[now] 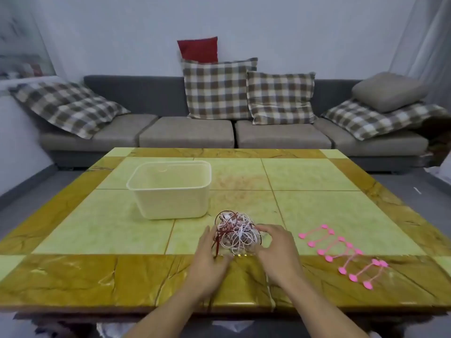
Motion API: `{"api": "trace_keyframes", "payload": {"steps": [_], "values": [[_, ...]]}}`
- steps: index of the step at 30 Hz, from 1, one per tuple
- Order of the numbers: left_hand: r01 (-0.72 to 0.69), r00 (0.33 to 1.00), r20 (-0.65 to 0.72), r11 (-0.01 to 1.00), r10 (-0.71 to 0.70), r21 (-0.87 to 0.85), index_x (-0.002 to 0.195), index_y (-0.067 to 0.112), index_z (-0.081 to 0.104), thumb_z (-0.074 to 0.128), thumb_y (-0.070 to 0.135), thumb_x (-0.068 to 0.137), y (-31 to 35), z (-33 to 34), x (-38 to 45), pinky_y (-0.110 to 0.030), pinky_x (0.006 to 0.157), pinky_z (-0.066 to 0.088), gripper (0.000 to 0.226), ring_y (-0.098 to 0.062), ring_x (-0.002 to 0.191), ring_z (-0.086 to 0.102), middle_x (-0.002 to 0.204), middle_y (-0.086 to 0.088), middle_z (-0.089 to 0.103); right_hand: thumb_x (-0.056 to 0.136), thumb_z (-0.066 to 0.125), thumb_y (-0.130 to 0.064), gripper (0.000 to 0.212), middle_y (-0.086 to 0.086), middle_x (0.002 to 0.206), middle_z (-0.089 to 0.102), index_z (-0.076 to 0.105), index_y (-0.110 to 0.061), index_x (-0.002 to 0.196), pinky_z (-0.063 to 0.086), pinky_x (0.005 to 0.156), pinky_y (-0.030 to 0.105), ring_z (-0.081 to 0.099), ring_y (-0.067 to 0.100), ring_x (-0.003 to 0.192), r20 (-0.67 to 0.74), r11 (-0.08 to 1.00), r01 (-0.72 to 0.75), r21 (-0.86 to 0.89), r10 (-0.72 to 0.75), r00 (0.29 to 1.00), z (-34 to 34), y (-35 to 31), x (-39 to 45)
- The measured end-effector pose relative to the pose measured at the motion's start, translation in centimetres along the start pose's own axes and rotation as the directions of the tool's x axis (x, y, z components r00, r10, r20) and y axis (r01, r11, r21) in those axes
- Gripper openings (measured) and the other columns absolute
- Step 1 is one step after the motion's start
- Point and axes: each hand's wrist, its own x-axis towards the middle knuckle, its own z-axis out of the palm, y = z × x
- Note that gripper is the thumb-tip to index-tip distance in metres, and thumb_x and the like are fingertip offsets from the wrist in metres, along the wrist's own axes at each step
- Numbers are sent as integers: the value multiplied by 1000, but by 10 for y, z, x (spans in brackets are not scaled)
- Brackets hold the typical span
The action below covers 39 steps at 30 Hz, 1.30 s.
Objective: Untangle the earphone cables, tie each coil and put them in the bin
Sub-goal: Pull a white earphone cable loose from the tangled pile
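Note:
A tangled ball of earphone cables (235, 231), white, pink and dark red, lies on the table near its front edge. My left hand (208, 262) cups the ball's left side with fingers curled against it. My right hand (277, 250) holds the right side, fingers and thumb curled round the strands. A white cable end trails toward me over the table edge, under my right wrist. Just behind and left of the ball stands the white plastic bin (170, 189), with nothing inside. Several pink cable ties (341, 254) with heart-shaped ends lie in a row to the right.
The table (97, 228) is large, with green tiles and a brown marbled border. Behind it stands a grey sofa (185, 132) with checked cushions and one red cushion.

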Motion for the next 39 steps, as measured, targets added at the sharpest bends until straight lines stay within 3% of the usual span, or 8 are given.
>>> {"api": "trace_keyframes", "payload": {"steps": [8, 12, 15, 18, 25, 30, 34, 39], "values": [[-108, 994, 39, 989, 105, 104, 151, 36, 38, 79, 37, 79, -28, 24, 70, -27, 112, 39, 82, -4, 132, 46, 141, 16, 49, 82, 85, -28, 40, -15, 102, 67, 68, -30, 118, 50, 80, 14, 64, 1, 89, 77, 998, -57, 9, 56, 995, 45, 19, 79], [-96, 995, 34, 978, 91, 186, 154, 37, 33, 74, 64, 75, -35, 14, 86, -24, 114, 33, 93, -4, 136, 38, 144, 17, 45, 86, 81, -17, 20, -12, 75, 71, 76, -33, 97, 57, 60, 25, 68, 1, 64, 25, 981, -102, 164, 99, 995, 49, 22, 92], [-51, 998, -23, 974, 58, 220, 157, 36, 25, 65, 81, 68, -26, 14, 85, -22, 114, 27, 108, -5, 137, 32, 141, 20, 40, 87, 80, -18, 16, -16, 80, 76, 77, -32, 93, 56, 60, 23, 72, -1, 73, -19, 907, -85, 413, 102, 995, 42, 12, 92], [10, 996, -86, 958, 16, 287, 161, 27, 16, 51, 94, 63, -18, 14, 85, -35, 127, 3, 124, -10, 151, 16, 163, 12, 24, 90, 77, -26, 8, -18, 84, 76, 75, -34, 94, 51, 62, 15, 71, -5, 81, -112, 852, -50, 521, 126, 986, 32, 3, 91], [81, 983, -182, 921, -11, 382, 162, 20, 7, 49, 83, 80, -23, 10, 83, -37, 127, 0, 112, -13, 156, 1, 170, 3, 7, 93, 72, -21, 11, -15, 82, 74, 75, -32, 93, 45, 60, 12, 66, -5, 74, -253, 876, 25, 481, 111, 961, 21, -3, 72], [66, 989, -146, 940, -18, 333, 161, 19, 16, 60, 73, 82, -29, 4, 84, -38, 126, 8, 105, -14, 156, 4, 170, 3, 7, 92, 74, -19, 16, -12, 81, 76, 75, -35, 92, 46, 63, 9, 69, -3, 77, -174, 872, -24, 489, 124, 977, 18, 2, 63], [-53, 990, -112, 950, 91, 307, 154, 29, 32, 62, 39, 80, -15, 4, 75, -36, 126, 2, 80, -14, 154, 6, 167, 8, 15, 93, 72, -18, 14, -13, 85, 78, 77, -32, 93, 48, 72, 10, 72, 1, 85, -131, 828, 0, 561, 89, 987, 9, -3, 56], [-364, 923, -32, 895, 384, 259, 145, 34, 45, 61, 52, 81, 4, 15, 66, -33, 126, -2, 68, -2, 153, 7, 156, 20, 33, 94, 69, -14, 11, -12, 92, 76, 77, -22, 94, 49, 73, 10, 70, 0, 84, -83, 754, 45, 655, 13, 996, -3, -18, 44]]}}
